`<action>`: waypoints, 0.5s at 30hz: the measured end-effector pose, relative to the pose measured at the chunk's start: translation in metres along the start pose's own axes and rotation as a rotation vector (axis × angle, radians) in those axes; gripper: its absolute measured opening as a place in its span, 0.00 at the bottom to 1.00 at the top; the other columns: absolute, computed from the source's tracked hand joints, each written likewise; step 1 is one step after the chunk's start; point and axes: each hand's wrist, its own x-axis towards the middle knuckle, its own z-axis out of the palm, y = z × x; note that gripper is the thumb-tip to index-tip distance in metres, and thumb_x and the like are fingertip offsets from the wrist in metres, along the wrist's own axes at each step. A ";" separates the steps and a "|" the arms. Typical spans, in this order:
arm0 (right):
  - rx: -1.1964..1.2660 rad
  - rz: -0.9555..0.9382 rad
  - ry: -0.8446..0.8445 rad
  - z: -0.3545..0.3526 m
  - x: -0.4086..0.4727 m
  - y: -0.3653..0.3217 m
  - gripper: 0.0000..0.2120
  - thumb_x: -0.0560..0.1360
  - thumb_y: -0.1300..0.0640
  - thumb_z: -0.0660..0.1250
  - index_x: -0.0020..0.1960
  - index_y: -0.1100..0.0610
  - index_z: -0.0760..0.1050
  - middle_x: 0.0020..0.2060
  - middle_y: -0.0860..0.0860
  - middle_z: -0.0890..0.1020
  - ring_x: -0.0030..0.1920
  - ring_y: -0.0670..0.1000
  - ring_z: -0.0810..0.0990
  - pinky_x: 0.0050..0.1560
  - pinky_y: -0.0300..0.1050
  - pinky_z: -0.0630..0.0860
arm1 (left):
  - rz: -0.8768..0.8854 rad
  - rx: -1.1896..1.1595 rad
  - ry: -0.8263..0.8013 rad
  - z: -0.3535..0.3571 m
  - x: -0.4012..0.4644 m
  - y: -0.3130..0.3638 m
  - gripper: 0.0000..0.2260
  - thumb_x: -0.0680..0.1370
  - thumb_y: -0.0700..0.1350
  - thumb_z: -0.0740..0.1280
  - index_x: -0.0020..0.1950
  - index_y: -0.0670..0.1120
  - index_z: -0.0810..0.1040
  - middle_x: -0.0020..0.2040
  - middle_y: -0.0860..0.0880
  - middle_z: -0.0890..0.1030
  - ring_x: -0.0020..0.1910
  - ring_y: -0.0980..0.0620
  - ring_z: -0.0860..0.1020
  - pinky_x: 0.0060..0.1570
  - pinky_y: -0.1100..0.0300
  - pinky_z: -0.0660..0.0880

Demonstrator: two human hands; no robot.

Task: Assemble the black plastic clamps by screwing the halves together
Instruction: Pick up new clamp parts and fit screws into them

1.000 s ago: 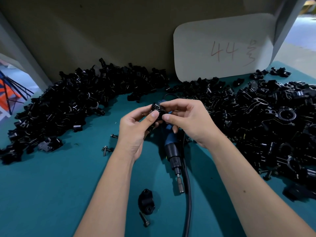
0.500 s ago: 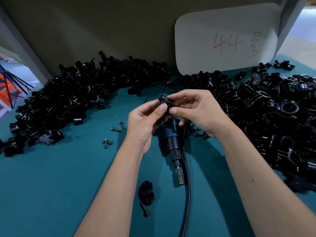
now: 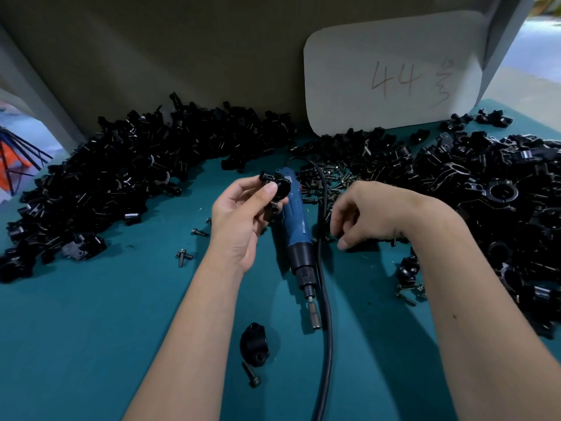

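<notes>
A second ago both hands met on one black clamp above the blue screwdriver; now they have parted. The left hand [image 3: 243,220] alone keeps the clamp [image 3: 277,189] raised over the tool's rear end, thumb and fingers pinching it. The right hand [image 3: 361,215] has dropped toward the bench [image 3: 91,329], its fingers loosely curled and pointing down just above the scatter of loose screws [image 3: 328,177] beside the cable [image 3: 326,314] (it grips nothing that I can make out). I judge this as the halves being mated and the free hand going for a screw, so fastening is not yet done. The electric screwdriver [image 3: 299,235] lies untouched between the forearms, bit toward the person. Nearer the person a spare clamp half [image 3: 253,340] and one bolt [image 3: 251,374] lie on the bench, with piles of clamp parts [image 3: 121,177] left and right.
</notes>
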 end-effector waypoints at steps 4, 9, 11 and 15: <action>-0.030 0.040 0.033 0.003 0.001 -0.004 0.09 0.67 0.58 0.84 0.37 0.48 0.85 0.29 0.41 0.83 0.33 0.40 0.80 0.37 0.35 0.74 | -0.008 -0.004 0.004 -0.001 -0.001 -0.001 0.11 0.68 0.43 0.77 0.48 0.47 0.82 0.49 0.45 0.87 0.45 0.43 0.87 0.48 0.55 0.73; -0.065 0.010 0.066 0.012 0.003 -0.018 0.11 0.66 0.52 0.85 0.42 0.49 0.84 0.35 0.45 0.84 0.35 0.43 0.81 0.34 0.35 0.75 | -0.005 -0.033 -0.010 -0.001 0.000 -0.001 0.07 0.69 0.41 0.77 0.46 0.47 0.83 0.48 0.45 0.87 0.44 0.45 0.86 0.45 0.61 0.81; -0.083 0.003 0.095 0.018 0.008 -0.024 0.10 0.68 0.55 0.83 0.39 0.51 0.82 0.33 0.46 0.83 0.35 0.47 0.82 0.37 0.41 0.78 | -0.004 -0.038 -0.013 -0.001 0.001 -0.001 0.06 0.70 0.40 0.76 0.46 0.47 0.83 0.47 0.46 0.87 0.44 0.45 0.86 0.45 0.61 0.82; -0.062 0.013 0.095 0.016 0.008 -0.021 0.07 0.73 0.60 0.80 0.39 0.55 0.82 0.31 0.49 0.84 0.31 0.50 0.84 0.31 0.39 0.79 | 0.007 -0.034 -0.026 -0.001 0.001 -0.002 0.06 0.68 0.42 0.77 0.43 0.49 0.85 0.47 0.46 0.87 0.44 0.45 0.86 0.45 0.61 0.82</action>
